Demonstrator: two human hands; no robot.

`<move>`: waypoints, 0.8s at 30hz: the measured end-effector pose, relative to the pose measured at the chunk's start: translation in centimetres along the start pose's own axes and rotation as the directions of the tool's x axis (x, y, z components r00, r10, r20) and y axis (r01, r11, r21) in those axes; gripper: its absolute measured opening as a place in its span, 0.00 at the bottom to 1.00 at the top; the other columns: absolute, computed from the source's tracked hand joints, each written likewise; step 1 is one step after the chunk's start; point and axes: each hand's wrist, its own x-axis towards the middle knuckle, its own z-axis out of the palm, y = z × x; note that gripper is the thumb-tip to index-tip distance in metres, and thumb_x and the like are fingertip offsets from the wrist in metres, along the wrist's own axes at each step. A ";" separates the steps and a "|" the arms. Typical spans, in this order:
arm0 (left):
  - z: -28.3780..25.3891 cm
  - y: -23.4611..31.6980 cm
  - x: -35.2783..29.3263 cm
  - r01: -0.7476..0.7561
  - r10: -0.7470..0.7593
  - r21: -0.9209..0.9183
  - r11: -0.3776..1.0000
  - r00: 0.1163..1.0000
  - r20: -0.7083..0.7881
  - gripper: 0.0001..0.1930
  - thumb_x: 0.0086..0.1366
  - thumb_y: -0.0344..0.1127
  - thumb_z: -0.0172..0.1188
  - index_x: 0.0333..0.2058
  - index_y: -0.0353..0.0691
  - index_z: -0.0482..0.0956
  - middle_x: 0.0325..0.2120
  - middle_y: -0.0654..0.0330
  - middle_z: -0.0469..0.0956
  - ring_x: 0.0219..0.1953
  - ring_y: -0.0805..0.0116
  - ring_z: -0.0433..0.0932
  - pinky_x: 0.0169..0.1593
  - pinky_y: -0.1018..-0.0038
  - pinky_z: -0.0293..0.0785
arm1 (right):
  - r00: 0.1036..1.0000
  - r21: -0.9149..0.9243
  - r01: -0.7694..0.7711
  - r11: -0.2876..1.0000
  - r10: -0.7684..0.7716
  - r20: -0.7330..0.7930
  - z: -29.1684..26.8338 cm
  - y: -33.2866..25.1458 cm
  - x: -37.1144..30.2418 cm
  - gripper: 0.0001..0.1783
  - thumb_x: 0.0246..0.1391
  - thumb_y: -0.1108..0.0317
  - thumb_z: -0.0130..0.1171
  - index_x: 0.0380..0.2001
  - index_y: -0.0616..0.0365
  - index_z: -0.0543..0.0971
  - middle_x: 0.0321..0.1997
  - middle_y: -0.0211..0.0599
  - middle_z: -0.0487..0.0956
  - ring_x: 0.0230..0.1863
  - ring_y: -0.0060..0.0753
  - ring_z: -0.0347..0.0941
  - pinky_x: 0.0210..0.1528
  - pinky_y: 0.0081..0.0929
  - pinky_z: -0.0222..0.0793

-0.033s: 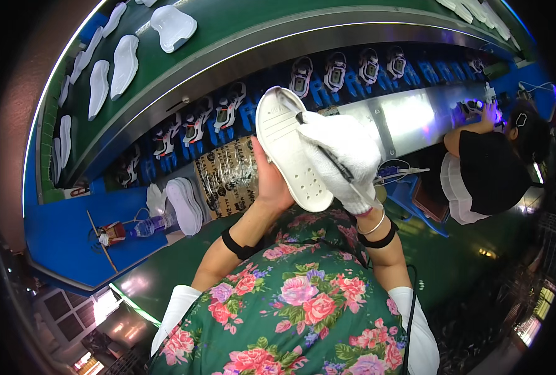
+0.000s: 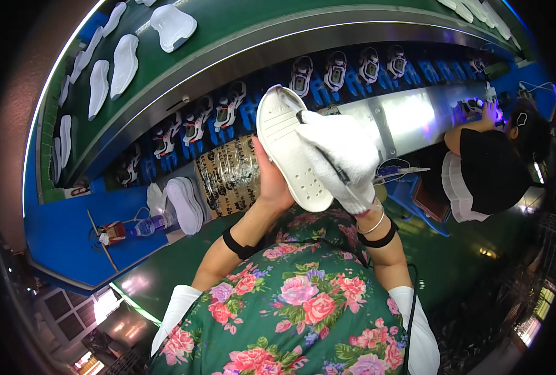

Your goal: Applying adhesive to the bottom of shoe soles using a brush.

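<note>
A white shoe sole, grooved across its upper half and dotted with small holes near its lower end, is held up before my floral apron. My bare left hand grips its left edge, with the thumb along the side and the other fingers hidden behind it. On the sole's right side is my right hand in a white knitted glove, closed around a slim, dark pen-like tool. A dark tip pokes out of the glove by the sole's upper part. The glove hides most of the tool.
Soles lie on a green conveyor at the far left. Below it, shoe pieces on blue holders form a row. On the left, stacked soles and a bottle rest by a blue table. A co-worker works at right.
My gloved right hand has shifted very slightly left and down along the sole. The sole has barely moved in my left hand. The co-worker's body has moved a little.
</note>
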 end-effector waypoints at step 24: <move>0.0 1.2 1.4 0.003 0.244 0.534 0.845 0.887 -0.391 0.47 0.62 0.80 0.32 0.64 0.47 0.64 0.52 0.55 0.75 0.52 0.58 0.76 0.56 0.62 0.74 | 0.988 0.031 0.119 0.992 -0.121 0.095 0.1 0.8 -1.2 0.16 0.43 0.76 0.66 0.40 0.58 0.85 0.45 0.44 0.84 0.42 0.45 0.81 0.45 0.35 0.76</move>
